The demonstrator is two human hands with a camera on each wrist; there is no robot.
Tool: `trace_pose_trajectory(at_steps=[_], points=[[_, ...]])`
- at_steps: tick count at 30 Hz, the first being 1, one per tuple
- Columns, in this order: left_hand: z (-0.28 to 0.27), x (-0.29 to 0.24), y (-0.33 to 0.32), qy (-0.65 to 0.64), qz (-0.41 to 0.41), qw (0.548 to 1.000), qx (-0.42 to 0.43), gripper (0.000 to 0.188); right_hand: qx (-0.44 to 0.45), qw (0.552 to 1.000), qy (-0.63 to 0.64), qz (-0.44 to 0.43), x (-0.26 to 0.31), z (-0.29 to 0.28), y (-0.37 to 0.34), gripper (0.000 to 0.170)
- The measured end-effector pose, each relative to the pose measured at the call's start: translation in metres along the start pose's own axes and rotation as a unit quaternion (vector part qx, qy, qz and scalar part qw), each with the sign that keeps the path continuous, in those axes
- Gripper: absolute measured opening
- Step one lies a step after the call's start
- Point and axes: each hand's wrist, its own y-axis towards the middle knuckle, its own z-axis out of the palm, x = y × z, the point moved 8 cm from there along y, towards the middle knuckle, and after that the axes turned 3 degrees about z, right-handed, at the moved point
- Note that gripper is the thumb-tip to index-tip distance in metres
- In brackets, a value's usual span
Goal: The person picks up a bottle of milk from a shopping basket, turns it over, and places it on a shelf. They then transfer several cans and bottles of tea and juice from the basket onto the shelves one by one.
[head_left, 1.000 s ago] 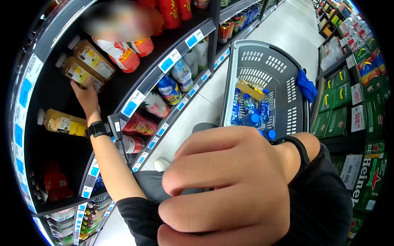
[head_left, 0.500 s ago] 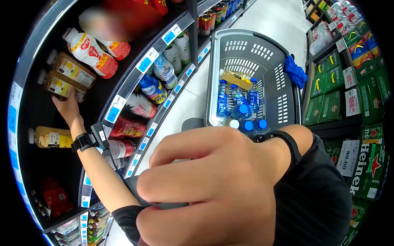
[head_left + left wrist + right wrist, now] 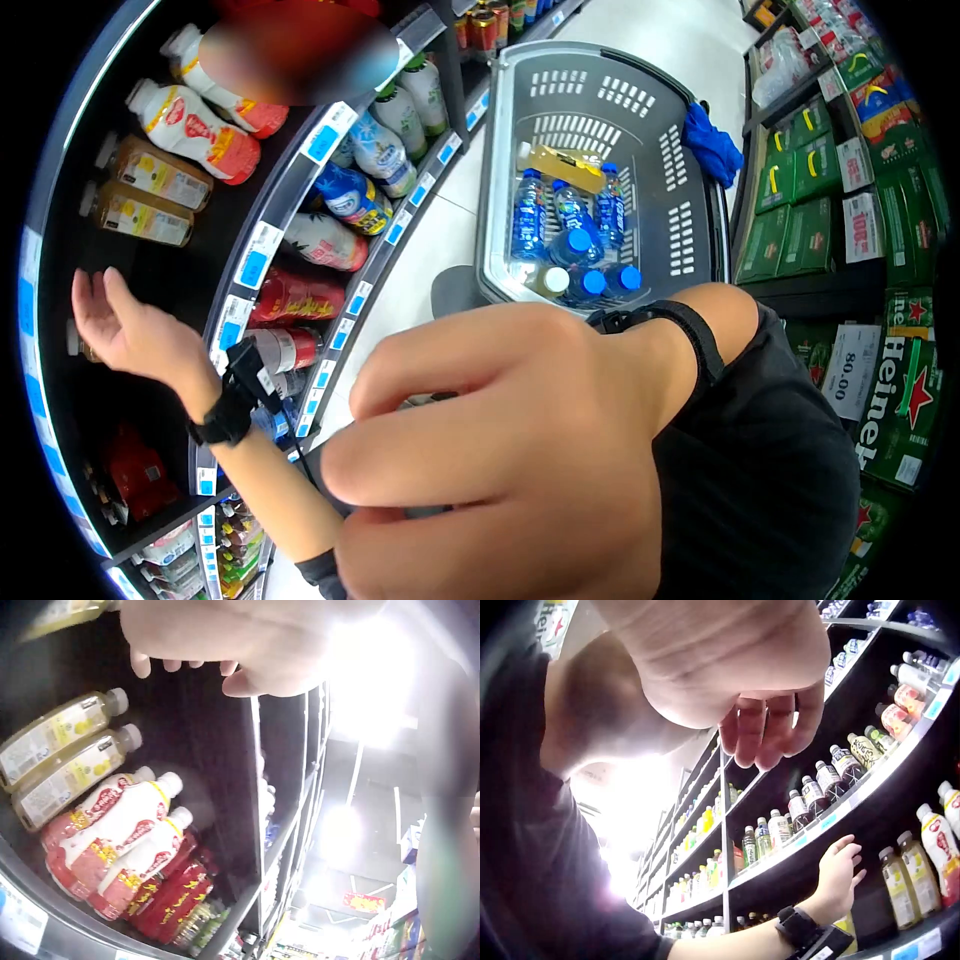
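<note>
My left hand is inside the dark shelf with fingers extended, holding nothing. It partly covers a yellow drink bottle, which also shows beside the left hand as a yellow bottle in the left wrist view. Farther in, two yellow drink bottles with white caps lie side by side across the head view, apart from the fingers. White-and-red bottles stand beyond them. Close before the head camera hangs my right hand, its fingers loosely bent; the right wrist view shows nothing in its fingers.
A grey shopping basket cart stands in the aisle, holding several blue-labelled water bottles and a yellow bottle. A blue cloth hangs on its rim. Green beer cartons are stacked on the right. A price-tag rail edges the shelf.
My left hand has let go of the nearer of the paired yellow drink bottles and drawn back from it, fingers spreading. The head view has shifted; my right hand stays loosely bent.
</note>
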Motion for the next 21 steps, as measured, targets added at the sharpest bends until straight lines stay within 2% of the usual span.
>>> trace_pose_trajectory(at_steps=[1,4,5,6,7,8,9,11,12,13,15,17,19,21], points=[[0.0,-0.008,0.0,-0.009,-0.02,0.999,0.027,0.029,0.019,0.999,-0.004,-0.026,0.003,-0.003,0.0,0.018],[0.004,-0.038,-0.005,-0.141,-0.06,0.986,0.06,0.029,0.09,0.991,-0.022,-0.1,0.001,-0.015,-0.003,0.022],[0.005,-0.048,-0.007,-0.09,-0.069,0.99,0.085,0.03,0.117,0.987,-0.044,-0.102,-0.012,-0.023,-0.005,0.023],[0.005,-0.059,-0.01,-0.112,-0.098,0.984,0.099,0.032,0.147,0.982,-0.083,-0.085,-0.032,-0.031,-0.008,0.025],[0.005,-0.066,-0.014,-0.134,-0.128,0.977,0.11,0.035,0.174,0.966,-0.184,-0.048,-0.066,-0.041,-0.014,0.027],[0.002,-0.069,-0.022,-0.171,-0.16,0.964,0.129,0.037,0.273,0.934,-0.23,0.022,-0.106,-0.058,-0.017,0.023],[0.002,-0.071,-0.029,-0.206,-0.191,0.948,0.148,0.04,0.274,0.899,-0.302,0.161,-0.159,-0.083,-0.026,0.023],[0.004,-0.075,-0.059,-0.219,-0.305,0.911,0.169,0.048,0.259,0.84,-0.349,0.326,-0.243,-0.146,-0.059,0.024],[0.001,-0.069,-0.077,-0.239,-0.347,0.887,0.189,0.047,0.269,0.829,-0.385,0.304,-0.296,-0.181,-0.089,0.026],[0.0,-0.064,-0.096,-0.26,-0.387,0.86,0.208,0.046,0.257,0.801,-0.394,0.371,-0.334,-0.215,-0.12,0.028],[-0.005,-0.06,-0.125,-0.257,-0.451,0.828,0.211,0.043,0.29,0.701,-0.447,0.473,-0.366,-0.258,-0.166,0.032],[-0.016,-0.047,-0.138,-0.261,-0.489,0.806,0.209,0.046,0.293,0.649,-0.469,0.523,-0.405,-0.294,-0.214,0.035],[-0.029,-0.037,-0.139,-0.25,-0.494,0.812,0.184,0.045,0.266,0.651,-0.486,0.518,-0.461,-0.33,-0.266,0.037],[-0.036,-0.035,-0.134,-0.248,-0.487,0.823,0.155,0.041,0.292,0.604,-0.509,0.539,-0.456,-0.311,-0.262,0.04]])
